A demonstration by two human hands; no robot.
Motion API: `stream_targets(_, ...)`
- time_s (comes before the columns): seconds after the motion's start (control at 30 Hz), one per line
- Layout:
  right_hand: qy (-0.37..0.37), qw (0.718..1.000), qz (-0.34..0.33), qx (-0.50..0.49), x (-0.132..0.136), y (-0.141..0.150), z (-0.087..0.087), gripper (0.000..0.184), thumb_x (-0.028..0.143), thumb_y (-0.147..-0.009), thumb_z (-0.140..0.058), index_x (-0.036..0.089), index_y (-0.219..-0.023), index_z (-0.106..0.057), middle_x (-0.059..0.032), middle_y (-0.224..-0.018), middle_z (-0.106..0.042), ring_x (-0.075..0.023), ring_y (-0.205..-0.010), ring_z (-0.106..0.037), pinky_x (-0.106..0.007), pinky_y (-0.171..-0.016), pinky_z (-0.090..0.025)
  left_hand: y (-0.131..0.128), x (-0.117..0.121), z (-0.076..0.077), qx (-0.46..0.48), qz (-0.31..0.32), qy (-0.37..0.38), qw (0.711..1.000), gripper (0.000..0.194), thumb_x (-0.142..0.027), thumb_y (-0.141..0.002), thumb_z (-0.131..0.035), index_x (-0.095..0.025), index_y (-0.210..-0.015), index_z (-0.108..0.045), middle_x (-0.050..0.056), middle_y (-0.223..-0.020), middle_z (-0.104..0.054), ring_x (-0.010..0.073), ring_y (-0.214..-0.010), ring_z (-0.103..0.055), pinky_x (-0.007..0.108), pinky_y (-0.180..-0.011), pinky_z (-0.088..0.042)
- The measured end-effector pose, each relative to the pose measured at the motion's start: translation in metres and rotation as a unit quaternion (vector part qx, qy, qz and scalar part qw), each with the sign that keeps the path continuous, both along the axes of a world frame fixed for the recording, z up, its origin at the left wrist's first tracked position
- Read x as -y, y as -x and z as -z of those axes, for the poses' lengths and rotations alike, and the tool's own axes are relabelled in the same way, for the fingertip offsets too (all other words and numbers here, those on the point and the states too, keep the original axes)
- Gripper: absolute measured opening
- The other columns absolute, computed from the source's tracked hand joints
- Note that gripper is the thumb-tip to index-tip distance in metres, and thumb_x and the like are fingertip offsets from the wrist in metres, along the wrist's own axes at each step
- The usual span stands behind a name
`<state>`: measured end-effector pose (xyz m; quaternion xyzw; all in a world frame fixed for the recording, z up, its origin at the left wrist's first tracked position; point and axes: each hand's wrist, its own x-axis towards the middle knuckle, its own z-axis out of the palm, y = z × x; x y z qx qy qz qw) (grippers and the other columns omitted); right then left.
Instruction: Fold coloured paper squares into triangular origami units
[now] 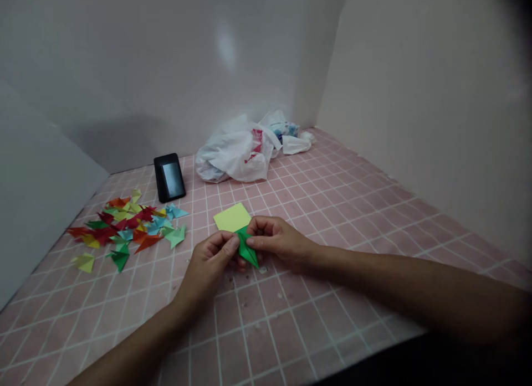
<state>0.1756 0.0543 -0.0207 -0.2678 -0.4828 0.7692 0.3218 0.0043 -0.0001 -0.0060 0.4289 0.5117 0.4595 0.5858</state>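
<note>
A piece of green folded origami paper (248, 253) is pinched between my two hands, its narrow pointed end aimed down toward me. My left hand (216, 253) grips its left edge with the thumb on top. On the opposite edge, my right hand (278, 239) closes thumb and forefinger on the paper. Parts of the green paper are hidden behind my fingers. Just beyond the hands lies a pad of yellow square paper (231, 216), flat on the pink tiled surface.
Several folded paper birds (133, 222) in mixed colours lie heaped on the left. Behind them a black phone-like device (169, 178) leans upright. Crumpled white plastic bags (236, 150) sit near the back wall (187, 59). Another wall (424, 109) borders the tiled surface (332, 197) at right.
</note>
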Motion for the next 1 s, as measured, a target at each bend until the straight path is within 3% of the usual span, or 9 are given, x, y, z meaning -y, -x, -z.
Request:
stream_targets(0.23,-0.005,1.0,-0.007,0.014,0.0009,0.0,-0.001,0.034,0.037,-0.069,-0.08,0.018,-0.075,-0.052,0.0062,-0.059,-0.056,-0.0073,-0.049,-0.051,-0.022,-0.05,-0.039,-0.0013,-0.0014,-0.0016,-0.038,-0.013,-0.004,0.999,0.028,-0.041,-0.076,-0.074,-0.015,-0.078,-0.065,-0.001,-0.062,-0.066,0.0113,-0.053,-0.061,0.023,-0.055,-0.053)
stream_targets(0.43,-0.024,0.999,-0.029,0.016,0.0015,-0.0003,0.0005,0.03,0.043,-0.08,-0.069,0.017,-0.075,-0.054,0.0046,-0.058,-0.056,-0.0076,-0.05,-0.05,-0.021,-0.05,-0.036,-0.0027,0.0007,-0.0005,-0.103,-0.013,-0.024,0.994,0.024,-0.037,-0.079,-0.07,-0.017,-0.071,-0.061,-0.002,-0.056,-0.063,0.0106,-0.049,-0.058,0.021,-0.051,-0.047)
stream_targets(0.57,-0.038,0.999,-0.022,0.017,0.0003,0.0002,0.0031,0.03,0.042,-0.08,-0.07,0.017,-0.074,-0.055,0.0044,-0.059,-0.056,-0.0077,-0.051,-0.05,-0.022,-0.05,-0.036,-0.0022,0.0022,-0.0002,-0.127,-0.004,-0.026,0.992,0.023,-0.037,-0.081,-0.068,-0.016,-0.072,-0.062,-0.001,-0.057,-0.063,0.0111,-0.05,-0.058,0.021,-0.052,-0.046)
stream_targets(1.0,-0.076,0.995,-0.022,0.062,0.0031,0.0017,0.0004,0.024,0.037,-0.084,-0.063,0.018,-0.075,-0.052,0.0052,-0.06,-0.051,-0.0079,-0.052,-0.046,-0.022,-0.051,-0.034,-0.0035,0.0042,-0.0033,-0.107,0.004,-0.027,0.994,0.025,-0.039,-0.083,-0.067,-0.016,-0.073,-0.061,-0.002,-0.06,-0.061,0.0103,-0.052,-0.057,0.021,-0.052,-0.046)
